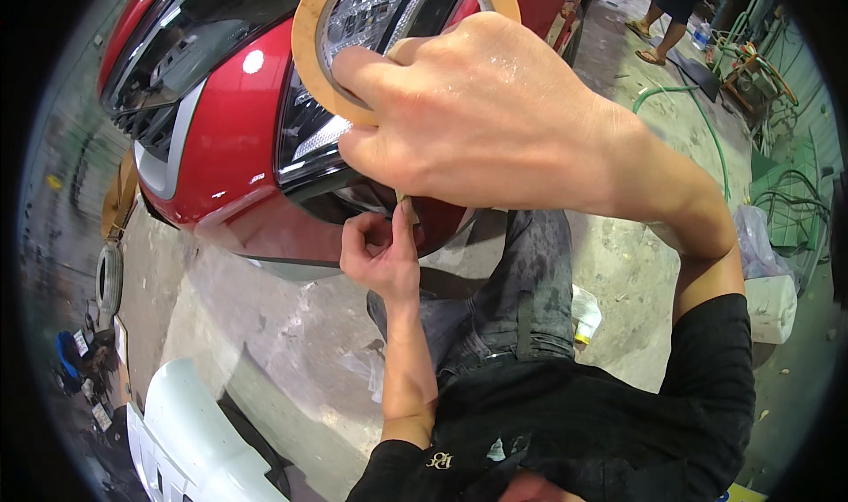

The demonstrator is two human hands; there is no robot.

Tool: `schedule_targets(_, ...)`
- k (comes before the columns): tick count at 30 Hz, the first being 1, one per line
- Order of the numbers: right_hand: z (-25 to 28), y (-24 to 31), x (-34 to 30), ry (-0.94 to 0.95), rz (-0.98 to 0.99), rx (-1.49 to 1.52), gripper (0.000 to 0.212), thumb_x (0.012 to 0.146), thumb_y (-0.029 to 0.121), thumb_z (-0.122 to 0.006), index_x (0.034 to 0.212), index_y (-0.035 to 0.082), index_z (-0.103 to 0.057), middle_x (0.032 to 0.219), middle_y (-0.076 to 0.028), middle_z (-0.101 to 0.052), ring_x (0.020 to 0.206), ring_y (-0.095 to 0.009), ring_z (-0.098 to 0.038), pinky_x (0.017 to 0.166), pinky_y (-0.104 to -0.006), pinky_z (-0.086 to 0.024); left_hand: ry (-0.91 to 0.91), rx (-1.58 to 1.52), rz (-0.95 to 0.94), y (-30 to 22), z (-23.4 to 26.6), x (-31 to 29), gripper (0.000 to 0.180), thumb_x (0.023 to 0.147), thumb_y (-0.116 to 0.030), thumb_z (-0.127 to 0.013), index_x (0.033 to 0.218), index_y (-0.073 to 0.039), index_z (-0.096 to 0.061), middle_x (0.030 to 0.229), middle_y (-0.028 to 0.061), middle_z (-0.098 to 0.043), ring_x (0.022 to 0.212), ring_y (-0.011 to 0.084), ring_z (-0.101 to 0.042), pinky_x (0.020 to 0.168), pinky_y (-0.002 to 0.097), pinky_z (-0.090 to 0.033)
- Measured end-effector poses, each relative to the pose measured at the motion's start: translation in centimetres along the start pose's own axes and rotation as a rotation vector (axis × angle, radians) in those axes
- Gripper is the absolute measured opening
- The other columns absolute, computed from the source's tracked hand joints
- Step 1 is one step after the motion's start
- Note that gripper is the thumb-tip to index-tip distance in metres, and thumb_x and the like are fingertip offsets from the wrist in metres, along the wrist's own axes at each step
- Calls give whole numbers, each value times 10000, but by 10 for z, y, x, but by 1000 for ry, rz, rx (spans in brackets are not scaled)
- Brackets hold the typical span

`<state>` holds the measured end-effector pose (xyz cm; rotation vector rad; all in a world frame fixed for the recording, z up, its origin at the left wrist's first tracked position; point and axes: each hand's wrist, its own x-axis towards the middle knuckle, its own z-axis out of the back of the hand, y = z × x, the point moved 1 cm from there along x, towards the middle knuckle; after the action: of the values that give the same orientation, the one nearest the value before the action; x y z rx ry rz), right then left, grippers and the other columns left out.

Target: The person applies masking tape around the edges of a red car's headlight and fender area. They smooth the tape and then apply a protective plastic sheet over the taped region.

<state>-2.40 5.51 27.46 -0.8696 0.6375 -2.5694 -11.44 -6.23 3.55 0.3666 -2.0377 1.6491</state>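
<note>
My right hand (499, 117) is raised in front of a red car (234, 140), its fingers closed around a wide roll of tan masking tape (306, 47). One finger goes through the roll's hole. Lower down, close to the bumper, my left hand (386, 259) is closed in a pinch, thumb up. A short bit of tan tape (404, 206) shows at its thumb tip, just under my right hand. Behind the roll is the car's headlight (305, 140), partly hidden by my right hand.
A tyre (109, 277) stands at the left and a white body panel (190, 431) lies at the lower left. On the right are a green hose (707, 135), a white jug (768, 309) and cables. Another person's legs (667, 29) show at the upper right.
</note>
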Motion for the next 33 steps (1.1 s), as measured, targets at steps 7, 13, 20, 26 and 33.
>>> schedule_targets(7, 1, 0, 10, 16, 33, -42, 135, 714, 143, -796, 829, 79, -821, 934, -134, -776, 878, -259, -797, 665, -353, -633, -31, -66, -2, -7, -4, 5, 268, 861, -37, -880, 829, -21, -614, 691, -4, -615, 562, 52, -586, 499, 207, -460)
schedule_targets(13, -1, -17, 6, 22, 39, -7, 122, 778, 135, -716, 773, 15, -736, 912, -176, -708, 803, -251, -761, 586, -347, -604, -37, 28, 20, -5, -4, 6, 285, 827, -75, -916, 817, -34, -635, 690, -4, -636, 542, 55, -561, 500, 213, -434)
schedule_targets(20, 1, -20, 7, 36, 45, -20, 162, 799, 145, -701, 752, -11, -702, 861, -171, -671, 764, -244, -741, 560, -345, -589, -28, 180, -128, 0, 0, 12, 281, 849, -46, -899, 869, -11, -621, 692, 1, -637, 560, 46, -567, 518, 192, -439)
schedule_targets(26, -13, -23, 6, -78, 39, 3, 126, 770, 144, -734, 776, 19, -751, 867, -157, -711, 787, -258, -757, 602, -355, -604, -49, 293, -123, -20, 0, 17, 372, 755, -45, -957, 934, -13, -632, 873, 33, -629, 725, 88, -575, 661, 226, -476)
schedule_targets(33, -23, -16, 8, -162, 34, -115, 120, 706, 184, -819, 807, 119, -821, 908, -94, -774, 911, -226, -795, 680, -335, -640, -174, 377, -414, -37, -3, 31, 830, 629, -213, -1031, 1288, -51, -552, 1524, 249, -294, 1417, 395, -325, 1111, 556, -331)
